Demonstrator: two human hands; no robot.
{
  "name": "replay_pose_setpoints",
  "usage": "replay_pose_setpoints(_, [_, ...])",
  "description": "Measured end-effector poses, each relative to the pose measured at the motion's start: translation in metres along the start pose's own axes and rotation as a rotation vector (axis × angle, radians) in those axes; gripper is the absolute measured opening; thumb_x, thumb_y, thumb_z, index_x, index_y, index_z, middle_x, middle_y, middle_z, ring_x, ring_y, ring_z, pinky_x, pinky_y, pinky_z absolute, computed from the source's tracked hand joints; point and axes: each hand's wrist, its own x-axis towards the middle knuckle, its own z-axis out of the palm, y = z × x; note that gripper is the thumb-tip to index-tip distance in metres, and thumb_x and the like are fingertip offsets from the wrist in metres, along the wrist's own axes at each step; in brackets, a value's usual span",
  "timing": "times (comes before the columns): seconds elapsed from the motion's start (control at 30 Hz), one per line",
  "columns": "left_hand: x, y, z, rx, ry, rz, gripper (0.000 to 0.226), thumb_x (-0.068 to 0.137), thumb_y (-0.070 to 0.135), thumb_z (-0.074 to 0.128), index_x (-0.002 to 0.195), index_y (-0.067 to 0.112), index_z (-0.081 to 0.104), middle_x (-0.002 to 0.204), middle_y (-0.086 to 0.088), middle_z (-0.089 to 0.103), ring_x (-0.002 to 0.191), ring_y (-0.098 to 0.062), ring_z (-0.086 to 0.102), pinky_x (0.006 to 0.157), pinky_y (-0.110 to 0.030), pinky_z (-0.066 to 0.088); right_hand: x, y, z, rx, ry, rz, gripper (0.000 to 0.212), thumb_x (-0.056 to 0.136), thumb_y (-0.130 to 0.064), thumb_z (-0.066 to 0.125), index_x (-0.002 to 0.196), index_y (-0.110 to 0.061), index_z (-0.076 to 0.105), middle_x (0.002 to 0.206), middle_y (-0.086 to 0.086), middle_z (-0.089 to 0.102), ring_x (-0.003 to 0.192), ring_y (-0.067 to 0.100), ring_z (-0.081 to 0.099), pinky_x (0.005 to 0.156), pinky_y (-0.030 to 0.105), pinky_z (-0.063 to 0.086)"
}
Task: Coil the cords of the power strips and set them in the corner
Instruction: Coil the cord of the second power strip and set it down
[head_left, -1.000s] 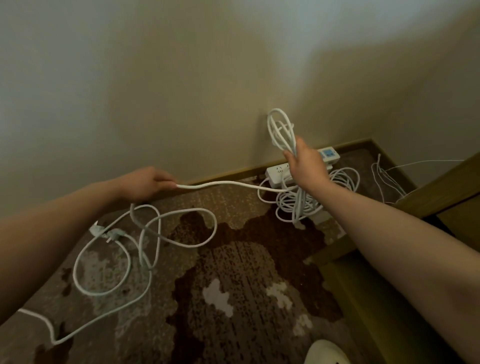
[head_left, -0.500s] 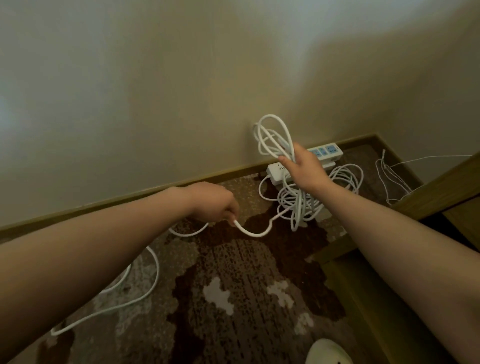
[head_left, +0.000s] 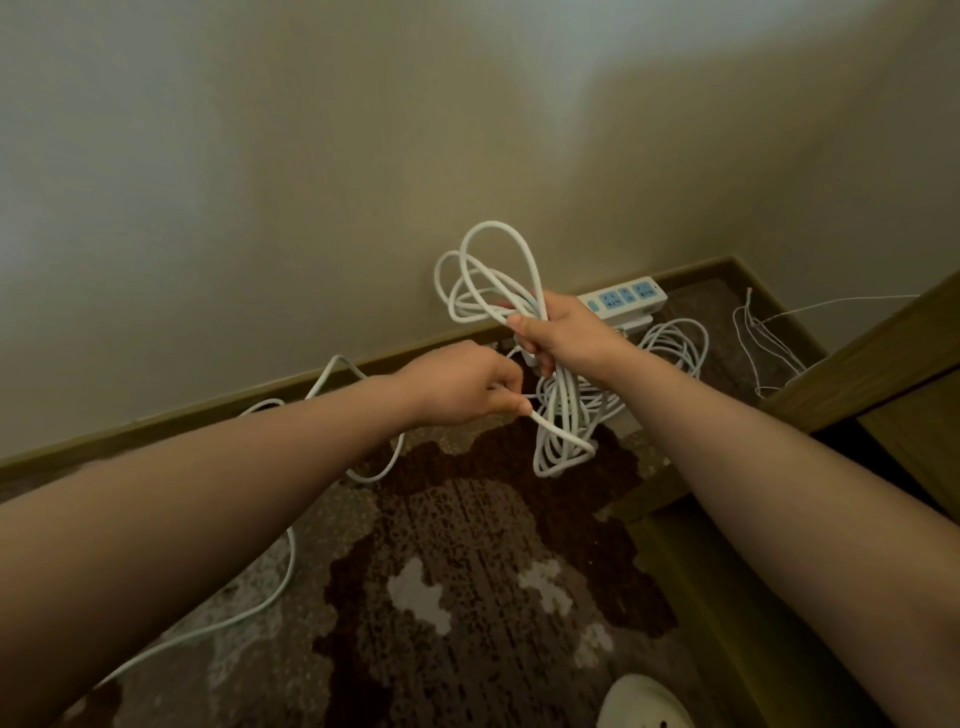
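Note:
My right hand (head_left: 563, 332) grips a bundle of white cord loops (head_left: 485, 280); loops stand above the fist and hang below it. My left hand (head_left: 467, 387) pinches the loose run of the same white cord (head_left: 550, 431) just left of and below the bundle. The rest of that cord trails left across the carpet (head_left: 280, 577). A white power strip with blue sockets (head_left: 623, 301) lies against the baseboard in the corner, partly hidden by my right hand. Beside it rests another coiled white cord (head_left: 675, 343).
Thin white wires (head_left: 763, 338) lie at the right by a wooden furniture edge (head_left: 857, 364). A patterned brown carpet (head_left: 467, 571) covers the floor. A pale shoe (head_left: 644, 701) shows at the bottom. Walls meet behind the strip.
My left hand has swung from far left toward the right hand, bringing the cord slack to the bundle. The bundle has risen slightly, with more loops.

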Motion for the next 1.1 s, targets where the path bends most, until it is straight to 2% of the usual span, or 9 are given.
replay_pose_setpoints(0.17, [0.007, 0.002, 0.006, 0.019, 0.197, -0.237, 0.043, 0.065, 0.065, 0.070, 0.066, 0.023, 0.062, 0.060, 0.005, 0.060, 0.060, -0.012, 0.057, 0.054, -0.032, 0.047, -0.001, -0.001, -0.002, 0.032, 0.070, 0.018, 0.008, 0.101, -0.023, 0.053, 0.100, -0.019, 0.059, 0.069, 0.002, 0.055, 0.049, 0.014, 0.047, 0.048, 0.030, 0.045])
replay_pose_setpoints(0.27, [0.011, 0.005, 0.008, -0.028, 0.323, -0.328, 0.045, 0.062, 0.059, 0.076, 0.064, 0.017, 0.061, 0.058, 0.001, 0.059, 0.058, -0.014, 0.056, 0.047, -0.028, 0.038, -0.002, -0.003, 0.000, -0.003, 0.020, 0.018, 0.012, 0.102, -0.023, 0.052, 0.091, -0.023, 0.056, 0.072, 0.005, 0.056, 0.051, 0.014, 0.049, 0.050, 0.030, 0.046])
replay_pose_setpoints(0.33, [0.012, 0.004, 0.006, -0.110, 0.356, -0.359, 0.038, 0.065, 0.051, 0.078, 0.064, 0.017, 0.062, 0.062, 0.001, 0.060, 0.061, -0.013, 0.056, 0.048, -0.028, 0.036, -0.001, -0.005, 0.002, -0.022, -0.017, 0.027, 0.010, 0.102, -0.022, 0.051, 0.094, -0.021, 0.056, 0.074, 0.006, 0.058, 0.054, 0.015, 0.052, 0.052, 0.029, 0.047])
replay_pose_setpoints(0.43, [0.012, 0.001, -0.001, -0.183, 0.422, -0.387, 0.033, 0.068, 0.045, 0.078, 0.066, 0.014, 0.065, 0.064, -0.001, 0.063, 0.063, -0.014, 0.058, 0.053, -0.030, 0.042, -0.002, -0.003, 0.001, -0.032, -0.028, 0.056, 0.013, 0.103, -0.024, 0.051, 0.105, -0.014, 0.059, 0.073, 0.002, 0.061, 0.054, 0.013, 0.054, 0.052, 0.028, 0.048])
replay_pose_setpoints(0.53, [0.012, -0.001, -0.006, -0.181, 0.501, -0.398, 0.033, 0.067, 0.045, 0.078, 0.068, 0.014, 0.066, 0.062, 0.001, 0.062, 0.061, -0.009, 0.056, 0.052, -0.026, 0.040, -0.005, 0.000, 0.002, 0.009, -0.052, 0.081, 0.013, 0.103, -0.026, 0.051, 0.100, -0.017, 0.060, 0.060, -0.009, 0.061, 0.050, 0.009, 0.055, 0.049, 0.026, 0.049])
replay_pose_setpoints(0.67, [0.013, 0.002, -0.002, -0.207, 0.548, -0.400, 0.027, 0.072, 0.041, 0.076, 0.066, 0.018, 0.062, 0.060, 0.009, 0.058, 0.059, -0.003, 0.053, 0.049, -0.021, 0.035, -0.005, 0.002, 0.006, 0.107, -0.095, 0.137, 0.018, 0.102, -0.030, 0.052, 0.105, -0.017, 0.064, 0.070, 0.004, 0.063, 0.052, 0.015, 0.056, 0.050, 0.031, 0.051])
replay_pose_setpoints(0.83, [0.015, 0.011, 0.003, -0.289, 0.565, -0.393, 0.023, 0.075, 0.034, 0.075, 0.066, 0.017, 0.062, 0.056, 0.006, 0.063, 0.055, -0.009, 0.062, 0.062, -0.034, 0.055, -0.004, 0.002, 0.005, 0.205, -0.022, 0.201, 0.025, 0.102, -0.030, 0.053, 0.107, -0.008, 0.063, 0.062, 0.002, 0.063, 0.044, 0.012, 0.053, 0.043, 0.026, 0.048])
replay_pose_setpoints(0.97, [0.014, 0.015, 0.008, -0.241, 0.575, -0.429, 0.025, 0.074, 0.041, 0.073, 0.061, 0.023, 0.060, 0.055, 0.007, 0.062, 0.055, -0.009, 0.061, 0.058, -0.034, 0.053, -0.004, 0.002, 0.004, 0.227, 0.031, 0.226, 0.019, 0.102, -0.030, 0.053, 0.097, -0.014, 0.062, 0.054, -0.002, 0.060, 0.041, 0.010, 0.053, 0.041, 0.023, 0.048])
replay_pose_setpoints(1.1, [0.015, 0.015, 0.014, -0.319, 0.603, -0.397, 0.012, 0.079, 0.036, 0.069, 0.072, 0.027, 0.066, 0.058, 0.010, 0.061, 0.057, -0.005, 0.059, 0.055, -0.028, 0.048, -0.003, 0.003, 0.005, 0.229, 0.046, 0.241, 0.020, 0.101, -0.032, 0.054, 0.098, -0.014, 0.062, 0.059, 0.000, 0.064, 0.046, 0.013, 0.058, 0.043, 0.024, 0.050])
